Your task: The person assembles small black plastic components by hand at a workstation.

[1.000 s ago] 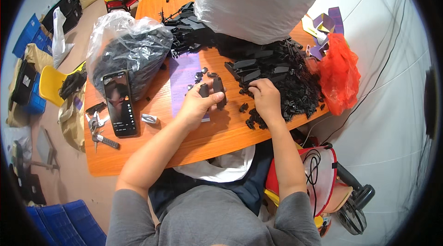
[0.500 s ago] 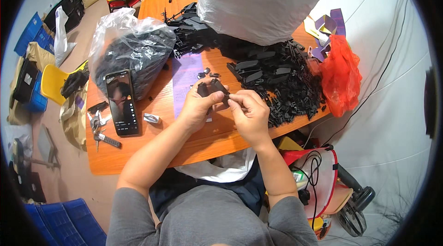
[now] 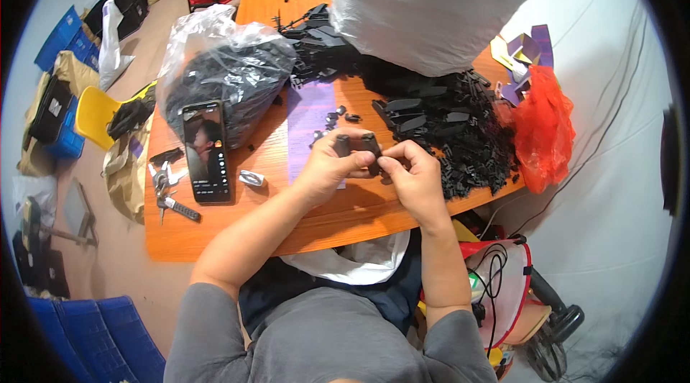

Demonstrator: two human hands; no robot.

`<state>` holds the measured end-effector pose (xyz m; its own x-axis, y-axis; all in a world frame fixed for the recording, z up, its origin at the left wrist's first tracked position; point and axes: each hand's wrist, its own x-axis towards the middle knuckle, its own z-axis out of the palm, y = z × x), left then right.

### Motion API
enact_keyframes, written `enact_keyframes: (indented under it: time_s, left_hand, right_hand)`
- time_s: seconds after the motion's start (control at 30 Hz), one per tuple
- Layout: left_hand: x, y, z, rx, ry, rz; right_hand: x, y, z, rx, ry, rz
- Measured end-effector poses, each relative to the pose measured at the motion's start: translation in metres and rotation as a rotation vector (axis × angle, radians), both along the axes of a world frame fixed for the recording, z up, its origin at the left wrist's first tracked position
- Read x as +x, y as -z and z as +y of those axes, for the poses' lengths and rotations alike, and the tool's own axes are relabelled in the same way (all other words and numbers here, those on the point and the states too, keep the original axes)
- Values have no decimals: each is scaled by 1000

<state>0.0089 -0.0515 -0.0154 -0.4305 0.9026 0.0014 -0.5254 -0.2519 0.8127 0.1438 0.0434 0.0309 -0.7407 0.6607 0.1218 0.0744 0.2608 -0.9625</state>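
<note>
Over the orange table, my left hand (image 3: 327, 169) is closed around a black plastic part (image 3: 369, 143), its fingers curled and its thumb pressed along it. A second dark piece (image 3: 342, 144) sticks up beside it in the same hand; whether the two are joined I cannot tell. My right hand (image 3: 417, 180) pinches the right side of the black part between thumb and forefinger. Beneath and behind my hands lies a purple printed sheet (image 3: 303, 149) with several small dark bits (image 3: 333, 119) on and next to it. A large heap of black plastic parts (image 3: 467, 142) spreads to the right.
A clear bag of black parts (image 3: 226, 81) slumps at the left, with a lit phone (image 3: 206, 167) propped against it. Keys (image 3: 164, 185) and a small white case (image 3: 251, 178) lie nearby. A big white sack (image 3: 438, 9) stands behind, and a red bag (image 3: 544, 131) hangs at the right edge.
The whole view has shifted slightly, so the table appears farther right. Both hands stay together on the black part, which now stands more upright between the fingers.
</note>
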Motion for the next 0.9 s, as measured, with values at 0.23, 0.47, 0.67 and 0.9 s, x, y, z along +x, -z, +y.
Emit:
enact_keyframes:
  time_s: [0.23, 0.47, 0.67, 0.9]
  left_hand:
    - [13, -15, -9, 67, 97, 89]
    - [19, -27, 8, -98, -1, 824]
    - [-31, -22, 99, -324, -297, 1053]
    - [-37, -23, 133, -650, -106, 1492]
  right_hand:
    - [16, 8, 13, -386, -181, 126]
    - [21, 16, 16, 9, 26, -6]
    - [36, 15, 39, 203, 319, -141]
    - [53, 34, 4, 770, 37, -607]
